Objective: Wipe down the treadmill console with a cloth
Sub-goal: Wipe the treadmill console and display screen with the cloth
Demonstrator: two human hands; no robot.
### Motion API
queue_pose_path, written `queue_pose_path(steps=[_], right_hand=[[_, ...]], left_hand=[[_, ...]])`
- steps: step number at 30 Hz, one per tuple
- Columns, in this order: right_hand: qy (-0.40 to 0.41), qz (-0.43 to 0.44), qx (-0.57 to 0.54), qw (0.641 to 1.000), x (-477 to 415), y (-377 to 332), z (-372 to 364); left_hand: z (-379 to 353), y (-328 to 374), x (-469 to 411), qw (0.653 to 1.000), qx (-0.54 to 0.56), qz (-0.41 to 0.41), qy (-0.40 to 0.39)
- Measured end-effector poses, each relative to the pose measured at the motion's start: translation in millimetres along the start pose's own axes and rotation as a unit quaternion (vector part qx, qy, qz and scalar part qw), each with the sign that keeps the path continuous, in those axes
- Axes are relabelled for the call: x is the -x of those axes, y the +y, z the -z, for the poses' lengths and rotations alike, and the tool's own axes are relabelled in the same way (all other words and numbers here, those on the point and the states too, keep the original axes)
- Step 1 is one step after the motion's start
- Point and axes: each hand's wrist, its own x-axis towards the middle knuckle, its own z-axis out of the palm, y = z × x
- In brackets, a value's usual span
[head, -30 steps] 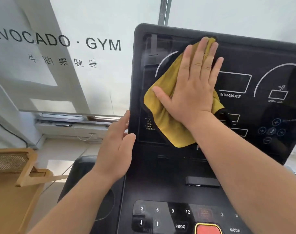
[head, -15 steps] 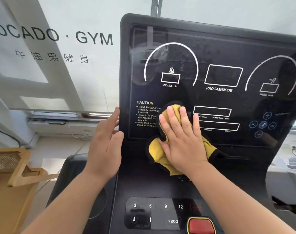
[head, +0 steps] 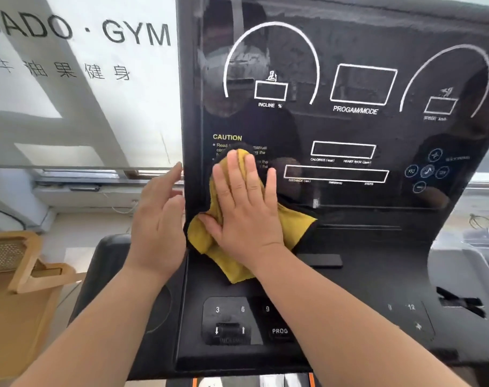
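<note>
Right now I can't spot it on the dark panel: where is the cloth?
The yellow cloth is pressed flat under the right hand on the console's lower left, covering the CAUTION text.
</note>
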Motion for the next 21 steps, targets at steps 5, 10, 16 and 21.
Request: queue_pose_path(steps=[5,10,16,21], right_hand=[[0.016,0.013,0.001,1.000,24,41,-4],[0.020,-0.040,0.041,0.998,56,110,-8],[0.002,-0.105,0.031,0.994,48,103,2],[-0.009,-0.014,0.008,1.000,-4,32,15]], left_hand=[[-12,-18,12,1.000,-0.017,0.010,-0.023],[-17,-12,18,0.992,-0.124,-0.037,-0.007],[-21,-11,21,0.983,-0.172,-0.065,-0.016],[-16,-12,23,0.979,-0.190,-0.064,-0.043]])
